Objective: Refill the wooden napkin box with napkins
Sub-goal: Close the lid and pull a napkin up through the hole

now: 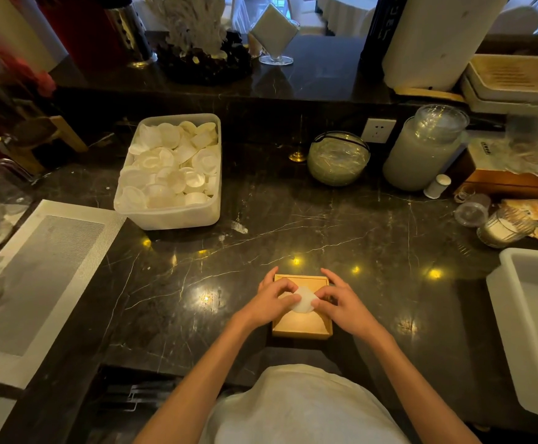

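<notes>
A square wooden napkin box (pixel 299 325) sits on the dark marble counter close to the front edge. Over its open top both hands hold one round white napkin (pixel 304 301). My left hand (pixel 272 304) pinches the napkin's left edge; my right hand (pixel 341 304) pinches its right edge. The box's inside, where visible below the hands, looks bare. A white plastic tub (pixel 168 216) heaped with several round white napkins (pixel 171 161) stands at the back left of the counter.
A grey woven mat (pixel 37 277) lies at the left. A white bin (pixel 530 322) stands at the right edge. Along the back are a glass bowl (pixel 338 158), a lidded glass jar (pixel 424 149), a small white shaker (pixel 437 186) and a wooden box (pixel 511 184).
</notes>
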### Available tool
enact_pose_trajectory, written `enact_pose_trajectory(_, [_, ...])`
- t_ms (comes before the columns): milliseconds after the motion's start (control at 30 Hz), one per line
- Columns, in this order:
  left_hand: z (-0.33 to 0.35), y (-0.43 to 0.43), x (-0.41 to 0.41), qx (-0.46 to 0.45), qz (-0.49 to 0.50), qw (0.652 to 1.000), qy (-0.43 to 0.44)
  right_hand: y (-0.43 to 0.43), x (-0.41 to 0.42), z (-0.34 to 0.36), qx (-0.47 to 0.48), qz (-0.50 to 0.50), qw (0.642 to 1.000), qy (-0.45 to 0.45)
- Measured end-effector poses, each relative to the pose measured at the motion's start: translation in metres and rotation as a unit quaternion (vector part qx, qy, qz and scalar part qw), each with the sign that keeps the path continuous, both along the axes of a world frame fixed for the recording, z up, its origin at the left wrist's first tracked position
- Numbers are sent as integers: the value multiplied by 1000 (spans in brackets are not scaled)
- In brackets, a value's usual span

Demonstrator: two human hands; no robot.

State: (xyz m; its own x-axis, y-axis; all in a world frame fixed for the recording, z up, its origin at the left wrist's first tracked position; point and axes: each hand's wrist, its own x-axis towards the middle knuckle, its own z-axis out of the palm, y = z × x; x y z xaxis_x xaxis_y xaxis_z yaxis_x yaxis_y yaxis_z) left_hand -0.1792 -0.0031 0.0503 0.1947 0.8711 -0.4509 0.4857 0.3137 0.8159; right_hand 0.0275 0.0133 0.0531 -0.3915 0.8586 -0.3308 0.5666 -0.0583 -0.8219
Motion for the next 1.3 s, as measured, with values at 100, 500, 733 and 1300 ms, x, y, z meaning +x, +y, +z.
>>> enact_pose_trajectory(100, [-5,2,-3,6,3,1000,-4,-3,-1,-5,-24,-38,998,33])
enact_pose_trajectory(500, [-11,1,1,23,44,998,-37,-8,-9,-23,-5,-94,995,36])
enact_pose_trajectory(733, [-17,1,2,36,56,997,-34,-4,-1,-26,-2,-92,995,45])
enact_pose_trajectory(1300, [-17,4,3,22,59,998,-27,-5,-3,-29,-23,-113,991,63])
